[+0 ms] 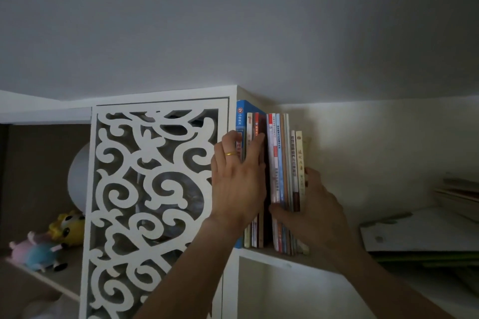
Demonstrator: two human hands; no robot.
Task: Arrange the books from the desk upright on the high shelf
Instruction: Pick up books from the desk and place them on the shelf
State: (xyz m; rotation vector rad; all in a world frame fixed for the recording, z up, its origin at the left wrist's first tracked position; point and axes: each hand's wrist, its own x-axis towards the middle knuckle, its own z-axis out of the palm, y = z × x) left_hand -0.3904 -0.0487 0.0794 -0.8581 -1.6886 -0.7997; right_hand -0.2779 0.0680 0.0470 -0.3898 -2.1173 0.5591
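— Standing upright, the books (pixel 277 163) fill the left end of the high shelf (pixel 280 258), packed against the white side panel (pixel 232 116) of the cabinet. What are the hands doing?

— The left hand (pixel 238 184) lies flat against the spines of the leftmost group, beside the tall blue book (pixel 242 116). Its fingers are straight and spread, pressing, not curled round anything. A gold ring (pixel 230 153) sits on one finger.

— And the right hand?

— The right hand (pixel 308 215) holds the group of thinner books to the right: thumb on the near left side low down, fingers wrapped behind the last cream-coloured spine (pixel 299 160). Its grip pinches that bundle together.

— Do the two groups touch?

— A dark narrow gap shows between them, right where the left hand's fingertips end.

— Anything else nearby?

— A fretwork door (pixel 153 189) with white scrollwork stands to the left of the books. Past it, plush toys (pixel 49 243) lie on a lower shelf. At the right end of the high shelf, papers and flat books (pixel 425 233) lie stacked, well apart from the upright row.
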